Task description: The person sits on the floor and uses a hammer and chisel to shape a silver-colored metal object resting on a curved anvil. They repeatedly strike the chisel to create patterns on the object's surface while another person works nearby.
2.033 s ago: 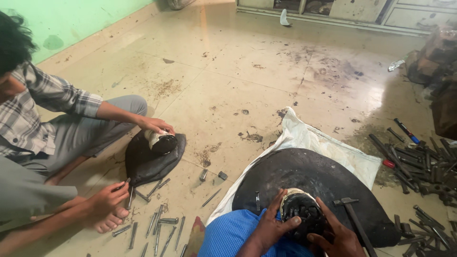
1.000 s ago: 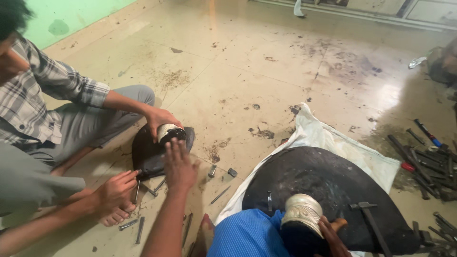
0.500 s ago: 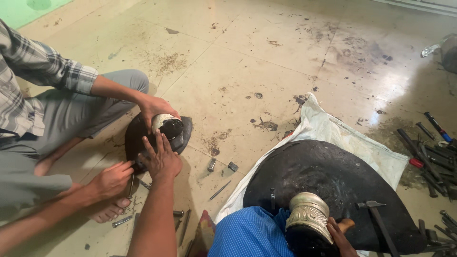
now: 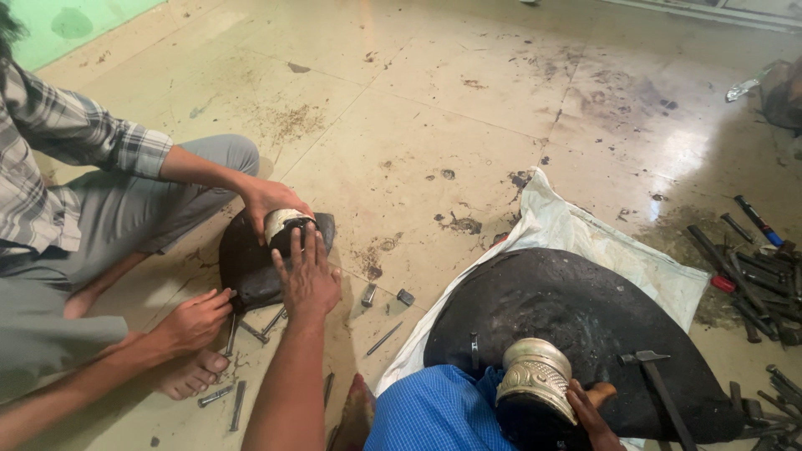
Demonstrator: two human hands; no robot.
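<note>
Place: a floor-level metalworking workshop.
Floor: stained, scuffed tiled floor (image 4: pixel 434 108), dark blotches from ten to two o'clock.
Work bed: black pitch mound (image 4: pixel 576 317) on a white sack (image 4: pixel 585 234), at five o'clock.
Tools: hammer (image 4: pixel 660 392) on the mound; heap of steel punches (image 4: pixel 752 267) at three o'clock; more punches (image 4: pixel 238 401) scattered at seven.
Workpiece: embossed silver cup (image 4: pixel 535 376) at six o'clock.

Right hand (image 4: pixel 591 411) mostly hidden behind embossed metal cup (image 4: pixel 535 380); hammer (image 4: pixel 660 392) handle cut off below.
</note>
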